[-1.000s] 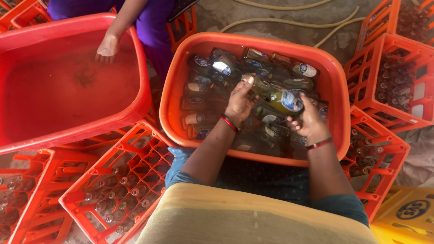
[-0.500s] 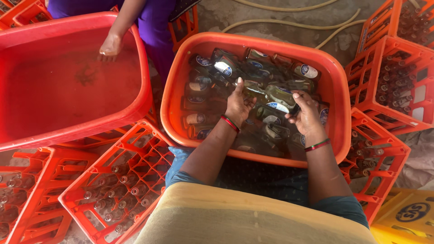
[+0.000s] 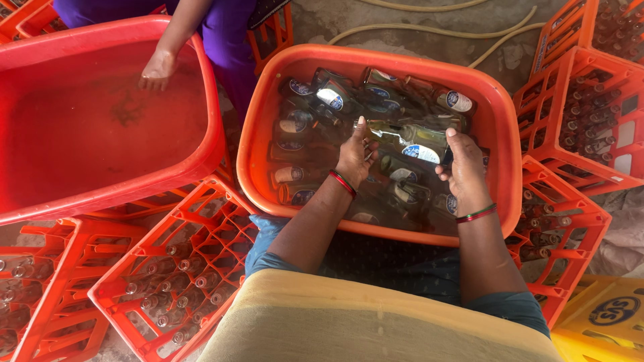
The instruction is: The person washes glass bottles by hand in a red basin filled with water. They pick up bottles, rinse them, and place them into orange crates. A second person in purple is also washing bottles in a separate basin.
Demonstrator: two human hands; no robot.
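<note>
Orange tub, centre frame: water, many submerged bottles. Second red tub, upper left; another person's hand on its rim. Crates around.
Glass bottle held horizontally above water, centre. Left hand pinches neck end; right hand wraps base end.
Advice: support both ends, grip firmly; wet glass likely slippery.

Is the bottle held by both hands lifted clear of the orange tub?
No, both hands hold the bottle low inside the tub, among other bottles.
</note>
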